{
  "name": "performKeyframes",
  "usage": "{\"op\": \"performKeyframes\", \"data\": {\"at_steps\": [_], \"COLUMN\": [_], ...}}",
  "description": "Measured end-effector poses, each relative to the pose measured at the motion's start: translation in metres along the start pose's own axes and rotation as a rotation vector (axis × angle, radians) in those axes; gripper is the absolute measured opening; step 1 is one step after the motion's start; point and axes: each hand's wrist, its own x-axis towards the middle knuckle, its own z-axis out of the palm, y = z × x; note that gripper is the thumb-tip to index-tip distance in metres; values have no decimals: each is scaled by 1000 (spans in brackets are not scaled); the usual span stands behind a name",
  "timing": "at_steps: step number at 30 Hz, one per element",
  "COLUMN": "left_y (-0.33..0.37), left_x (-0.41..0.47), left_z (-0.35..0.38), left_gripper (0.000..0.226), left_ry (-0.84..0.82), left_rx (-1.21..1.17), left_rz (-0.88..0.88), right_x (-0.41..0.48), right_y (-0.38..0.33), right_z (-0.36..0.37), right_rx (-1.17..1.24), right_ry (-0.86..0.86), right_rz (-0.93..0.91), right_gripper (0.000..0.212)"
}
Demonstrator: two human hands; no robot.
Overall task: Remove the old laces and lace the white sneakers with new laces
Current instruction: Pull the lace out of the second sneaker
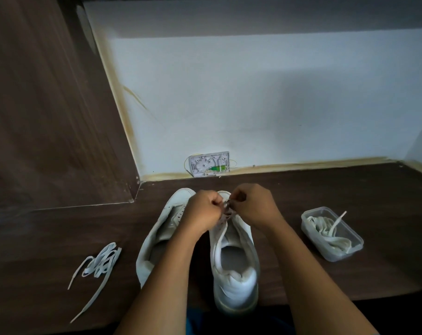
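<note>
Two white sneakers stand side by side on the dark wooden table, toes pointing away from me. The left sneaker [157, 240] has no lace in its eyelets. Over the front eyelets of the right sneaker [234, 269] both hands work close together. My left hand [202, 211] and my right hand [256, 206] each have curled fingers pinching a lace [225, 215] near the shoe's toe end. The fingers hide most of that lace. A loose pile of white laces [99, 264] lies on the table to the left.
A clear plastic container [332, 234] with more white laces in it sits to the right of the shoes. A small white wall box [208, 164] with a green part sits at the table's back edge. A wooden panel rises on the left.
</note>
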Motion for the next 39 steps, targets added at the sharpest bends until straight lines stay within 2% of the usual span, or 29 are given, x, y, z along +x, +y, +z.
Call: {"op": "performKeyframes", "data": {"at_steps": [2, 6, 9, 11, 13, 15, 17, 19, 23, 25, 27, 28, 30, 32, 34, 35, 37, 39], "left_y": [6, 12, 12, 10, 6, 4, 3, 4, 14, 18, 18, 15, 8, 2, 4, 7, 17, 23], "left_x": [1, -2, -2, -2, -2, -4, -4, -2, 0, -2, -3, -1, -1, -4, -6, -5, -3, -4], "left_z": [0, -1, -6, -8, -7, -4, -1, -2, -6, -8, -9, -10, -14, -11, -8, -9, -13, -18], "left_gripper": [29, 20, 10, 17, 28, 32, 31, 28, 20, 15, 19, 27, 35, 27, 28, 29, 26, 23], "left_ry": [41, -7, -79, -88, -81, -127, -138, -58, 45, -6, -48, -47, -58, -150, -122, -65, 3, -12], "left_rx": [-238, -453, -583, -550, -379, -237, -285, -406, -749, -866, -789, -712, -505, -255, -216, -338, -739, -987], "left_rz": [-26, -128, -181, -191, -199, -184, -159, -151, -182, -180, -158, -150, -157, -145, -92, -81, -60, 3], "right_x": [-1, -5, -4, -1, 2, 4, 1, -3, -8, -9, -11, -9, -6, -3, -3, -3, -5, -7], "right_y": [-3, -9, -7, -8, -12, -11, -8, -7, -13, -14, -15, -15, -17, -19, -19, -18, -14, -11], "right_z": [-4, -4, -1, -2, -7, -12, -12, -10, -10, -6, -1, 0, -1, -5, -10, -11, -12, -9], "right_rx": [39, -97, -172, -63, 199, 334, 198, 16, 48, -93, -159, -92, 216, 627, 758, 704, 479, 163], "right_ry": [-1, -202, -146, -40, 106, 129, 30, -66, -267, -232, -142, -94, 15, 67, 48, 8, -135, -270], "right_rz": [5, -57, -82, -59, 16, 69, 89, 83, 28, -70, -141, -141, -82, -10, 30, 47, 53, -40], "right_gripper": [12, 9, 19, 23, 25, 26, 24, 14, 11, 10, 10, 10, 15, 26, 25, 19, 3, 3]}}
